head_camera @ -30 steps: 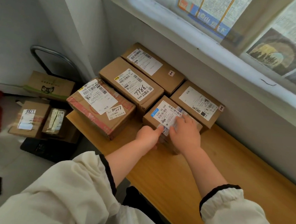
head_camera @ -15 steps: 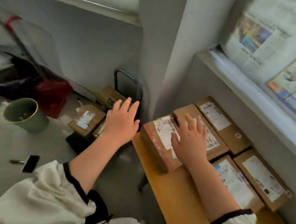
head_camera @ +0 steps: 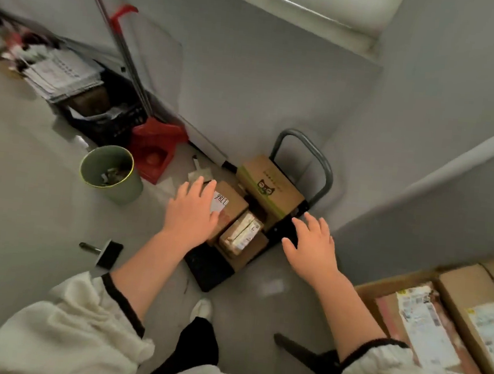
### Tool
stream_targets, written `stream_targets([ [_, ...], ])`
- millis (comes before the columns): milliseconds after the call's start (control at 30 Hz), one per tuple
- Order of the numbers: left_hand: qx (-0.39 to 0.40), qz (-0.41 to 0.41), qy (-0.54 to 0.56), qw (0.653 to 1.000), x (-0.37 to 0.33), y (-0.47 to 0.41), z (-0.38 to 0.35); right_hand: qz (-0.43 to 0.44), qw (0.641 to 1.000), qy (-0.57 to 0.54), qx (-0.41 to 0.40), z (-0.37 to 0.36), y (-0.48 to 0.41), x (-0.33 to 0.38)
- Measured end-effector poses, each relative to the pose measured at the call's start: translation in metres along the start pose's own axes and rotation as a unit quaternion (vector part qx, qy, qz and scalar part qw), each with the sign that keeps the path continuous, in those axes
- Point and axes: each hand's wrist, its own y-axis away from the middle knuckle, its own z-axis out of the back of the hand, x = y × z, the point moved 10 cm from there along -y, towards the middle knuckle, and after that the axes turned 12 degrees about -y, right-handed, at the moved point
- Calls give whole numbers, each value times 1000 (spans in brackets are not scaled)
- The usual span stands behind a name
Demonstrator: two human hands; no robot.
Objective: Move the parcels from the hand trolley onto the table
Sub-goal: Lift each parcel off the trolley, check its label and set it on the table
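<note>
We are at pick-up: our left hand (head_camera: 190,211) and right hand (head_camera: 312,247) hover spread and empty over the trolley (head_camera: 207,270), where parcels (head_camera: 243,231) wait, so next we should clasp the labelled box (head_camera: 233,205) at its left edge and lift it to the table (head_camera: 381,285).

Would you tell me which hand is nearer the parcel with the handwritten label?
Left. The left hand is over that parcel; the right hand is apart, over the hand trolley's edge.

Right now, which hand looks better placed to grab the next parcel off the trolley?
Probably the left hand: its open fingers lie over the labelled brown parcel. The right hand hangs open at the edge of the trolley, above no parcel.
</note>
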Motion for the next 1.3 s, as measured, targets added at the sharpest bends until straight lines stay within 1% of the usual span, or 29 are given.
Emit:
stream_targets([
  [33,5,-2,18,1000,4,-11,-9,-8,1000,-11,15,-14,-15,3],
  [67,15,1,60,998,6,-21,-20,-17,999,-24,30,-30,-29,4],
  [100,43,22,130,990,10,-30,-38,-28,998,-43,48,-45,-41,3],
  [133,92,74,256,959,15,-37,-63,-46,995,-68,63,-60,-53,-2],
  [167,156,149,416,883,17,-40,-93,-73,990,-99,72,-73,-63,-11],
  [200,223,225,557,768,9,-39,-128,-104,983,-129,73,-83,-74,-22],
  [233,268,281,656,647,-2,-39,-158,-129,978,-148,71,-92,-85,-34],
  [267,282,318,708,564,-11,-43,-183,-139,976,-153,72,-103,-98,-44],
  [300,279,350,731,514,-15,-48,-209,-137,976,-147,82,-116,-113,-51],
  [333,276,379,741,480,-20,-51,-235,-130,977,-132,102,-132,-127,-58],
  [400,284,424,741,436,-31,-53,-283,-108,976,-86,166,-171,-152,-72],
  [467,301,451,733,410,-43,-54,-326,-103,970,-54,213,-213,-173,-90],
  [533,315,468,718,408,-49,-59,-367,-115,967,-32,224,-247,-195,-110],
  [600,311,488,706,407,-49,-66,-407,-124,965,-29,229,-278,-218,-125],
  [667,310,506,696,404,-48,-73,-443,-116,967,-44,222,-302,-247,-130],
  [733,309,519,691,396,-48,-79,-474,-99,974,-67,194,-317,-278,-130],
  [800,310,522,693,390,-53,-84,-498,-90,980,-65,168,-327,-305,-134],
  [900,308,520,704,373,-63,-89,-525,-92,979,-63,172,-347,-336,-142],
  [1033,305,529,707,356,-71,-81,-541,-134,965,-95,206,-371,-349,-155],
  [1200,310,519,722,337,-75,-74,-524,-162,960,-136,182,-368,-341,-158],
  [1300,325,520,713,341,-75,-64,-499,-168,959,-146,174,-349,-327,-152],
])
